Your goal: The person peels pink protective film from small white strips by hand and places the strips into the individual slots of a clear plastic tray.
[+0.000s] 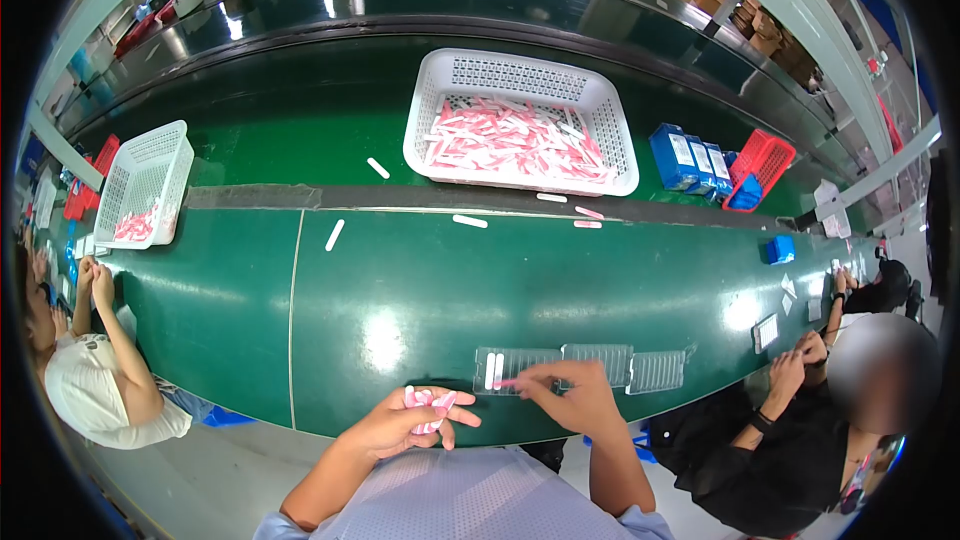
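My left hand (390, 422) is closed around a bunch of small pink-and-white sticks (432, 424), held near the table's front edge. Between the fingertips of my right hand (575, 395) is a single pink stick (506, 382), over the leftmost clear plastic tray (543, 356). White sticks (494, 368) lie side by side in that tray's left end. Two more ribbed clear trays, a middle one (598, 351) and a right one (657, 372), continue the row; my right hand partly covers the first two.
A white basket (520, 68) full of pink-and-white sticks stands at the back, with several loose sticks (470, 221) before it. Blue boxes (675, 158) and a red basket (765, 162) are right of it. Another white basket (150, 175) stands left. Co-workers sit on both sides.
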A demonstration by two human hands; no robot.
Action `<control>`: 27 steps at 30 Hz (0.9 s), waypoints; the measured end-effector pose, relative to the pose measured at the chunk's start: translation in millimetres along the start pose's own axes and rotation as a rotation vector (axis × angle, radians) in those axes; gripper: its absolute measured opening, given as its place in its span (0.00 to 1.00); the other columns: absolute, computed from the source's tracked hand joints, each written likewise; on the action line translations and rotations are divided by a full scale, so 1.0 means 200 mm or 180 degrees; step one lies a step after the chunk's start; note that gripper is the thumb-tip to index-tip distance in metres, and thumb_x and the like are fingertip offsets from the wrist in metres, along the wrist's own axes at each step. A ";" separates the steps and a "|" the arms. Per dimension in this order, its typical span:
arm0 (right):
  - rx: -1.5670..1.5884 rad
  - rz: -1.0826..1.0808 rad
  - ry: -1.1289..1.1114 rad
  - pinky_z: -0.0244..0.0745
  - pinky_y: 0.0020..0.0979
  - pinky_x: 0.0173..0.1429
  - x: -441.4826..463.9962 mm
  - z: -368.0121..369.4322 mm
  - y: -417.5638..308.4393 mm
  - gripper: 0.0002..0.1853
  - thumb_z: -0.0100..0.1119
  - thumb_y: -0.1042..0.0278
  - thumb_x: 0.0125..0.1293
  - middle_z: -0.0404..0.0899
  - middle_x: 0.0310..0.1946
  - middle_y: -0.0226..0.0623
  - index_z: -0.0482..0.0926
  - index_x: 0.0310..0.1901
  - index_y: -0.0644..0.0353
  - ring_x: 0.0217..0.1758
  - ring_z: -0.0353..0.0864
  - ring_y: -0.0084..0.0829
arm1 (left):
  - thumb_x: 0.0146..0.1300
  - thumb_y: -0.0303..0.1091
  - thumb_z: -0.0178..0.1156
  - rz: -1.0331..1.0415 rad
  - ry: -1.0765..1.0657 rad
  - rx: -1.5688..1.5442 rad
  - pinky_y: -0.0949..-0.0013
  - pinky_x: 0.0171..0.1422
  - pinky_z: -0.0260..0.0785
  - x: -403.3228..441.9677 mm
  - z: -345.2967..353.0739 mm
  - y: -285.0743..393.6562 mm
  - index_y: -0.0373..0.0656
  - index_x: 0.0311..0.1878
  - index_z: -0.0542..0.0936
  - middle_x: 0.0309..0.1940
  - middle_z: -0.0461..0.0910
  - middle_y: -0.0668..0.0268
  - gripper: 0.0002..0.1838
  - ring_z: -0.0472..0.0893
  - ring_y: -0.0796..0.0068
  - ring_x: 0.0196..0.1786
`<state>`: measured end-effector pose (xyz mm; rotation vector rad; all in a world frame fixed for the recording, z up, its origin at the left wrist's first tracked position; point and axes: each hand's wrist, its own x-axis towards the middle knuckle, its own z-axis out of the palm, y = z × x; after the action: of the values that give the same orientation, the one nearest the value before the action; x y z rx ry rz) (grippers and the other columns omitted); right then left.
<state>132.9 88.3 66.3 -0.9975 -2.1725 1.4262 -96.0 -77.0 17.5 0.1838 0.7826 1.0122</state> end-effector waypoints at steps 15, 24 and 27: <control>-0.1681 -0.0933 0.0089 0.65 0.38 0.49 -0.09 0.09 0.09 0.17 0.76 0.58 0.54 0.75 0.31 0.27 0.89 0.45 0.51 0.39 0.75 0.33 | 0.77 0.37 0.59 0.0056 -0.0004 0.0110 0.80 0.26 0.59 0.00 0.01 0.02 0.33 0.73 0.68 0.59 0.82 0.46 0.28 0.85 0.69 0.38; -0.1576 -0.1168 0.0482 0.64 0.38 0.51 -0.03 0.12 0.08 0.18 0.76 0.60 0.54 0.76 0.33 0.29 0.88 0.48 0.52 0.39 0.75 0.33 | 0.77 0.34 0.57 -0.0115 -0.0096 -0.0133 0.78 0.28 0.61 0.00 0.02 0.03 0.33 0.72 0.69 0.60 0.81 0.46 0.25 0.86 0.67 0.40; -0.1337 -0.1271 0.0563 0.65 0.37 0.50 0.02 0.13 0.05 0.16 0.75 0.62 0.56 0.78 0.32 0.27 0.88 0.46 0.52 0.38 0.75 0.33 | 0.78 0.35 0.57 -0.0129 -0.0055 -0.0052 0.78 0.28 0.61 0.00 0.01 0.02 0.33 0.71 0.70 0.60 0.81 0.46 0.24 0.86 0.68 0.40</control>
<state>117.1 75.8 46.4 -0.7203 -2.4100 0.6941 -97.1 -74.6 21.5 0.1619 0.7593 0.9771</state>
